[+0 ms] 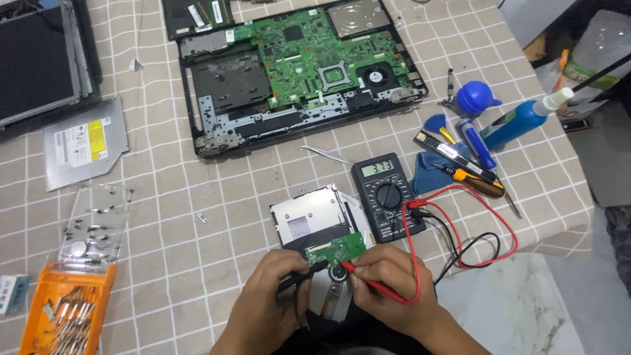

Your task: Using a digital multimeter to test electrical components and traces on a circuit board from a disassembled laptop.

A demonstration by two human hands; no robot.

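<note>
An opened optical drive [309, 213] lies near the table's front edge, its small green circuit board [338, 248] and round spindle exposed. My right hand [388, 283] holds a red probe [368, 279] with its tip on the board near the spindle. My left hand [269, 296] holds a black probe [292, 281] against the board's left end. Red and black leads [473, 217] run to a black multimeter [388, 196] just right of the drive, its display lit.
An open laptop base with a green motherboard [296, 66] lies at the back. A second optical drive [82, 143] and a clear tray of screws [92, 227] sit left, an orange bit case [62, 315] front left. Tweezers, screwdrivers, blue bottle [519, 121] and blower at right.
</note>
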